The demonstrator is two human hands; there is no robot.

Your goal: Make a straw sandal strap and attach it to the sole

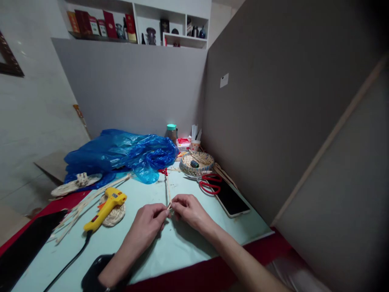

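My left hand [148, 224] and my right hand [189, 210] meet over the pale green mat [182, 247], fingertips pinched together. Between them they hold the near end of a thin straw strip [167, 188], which runs away from me across the mat. Both hands are closed on it. A yellow glue gun [105, 207] lies to the left of my left hand, resting on a small woven straw disc [117, 217].
Red-handled scissors [208, 182] and a dark phone [230, 198] lie to the right. A woven basket [197, 162] holds a dark spool. A blue plastic bag [121, 154] fills the back left. Loose straw strips [82, 207] lie at left. Grey partition walls close the back and right.
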